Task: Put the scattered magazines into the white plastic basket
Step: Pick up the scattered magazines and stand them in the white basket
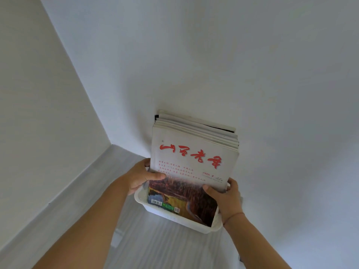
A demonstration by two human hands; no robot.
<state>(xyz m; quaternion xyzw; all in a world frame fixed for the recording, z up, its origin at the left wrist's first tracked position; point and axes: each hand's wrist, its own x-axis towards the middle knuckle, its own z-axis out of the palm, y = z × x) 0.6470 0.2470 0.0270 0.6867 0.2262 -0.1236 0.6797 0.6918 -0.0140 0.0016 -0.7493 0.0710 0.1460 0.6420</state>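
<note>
A stack of magazines (194,150) stands on end in the white plastic basket (171,217), its lower edge down inside the tub and most of its height rising above the rim. The front magazine (186,193) faces the camera: a white cover with red brush lettering across the top and a brown and yellow landscape picture below, with a barcode at its 7 o'clock corner. Behind it the other copies fan back toward 12 o'clock and lean toward the white wall (213,55); whether the rearmost one touches the wall cannot be told.

Both hands grip the stack by its sides. The left hand (138,178) is at the stack's 8 o'clock edge, with the thumb laid across the front cover and the other fingers (144,163) curled round behind. The right hand (227,199) is at the 4 o'clock edge, its thumb pressed on the cover picture and its fingers (232,183) wrapped round the back. A thin band (236,214) circles the right wrist.

The basket sits on the pale wooden floor (165,251) at the foot of the wall, at about 6 o'clock in the view. A pale baseboard (77,183) runs away from it toward 8 o'clock.
</note>
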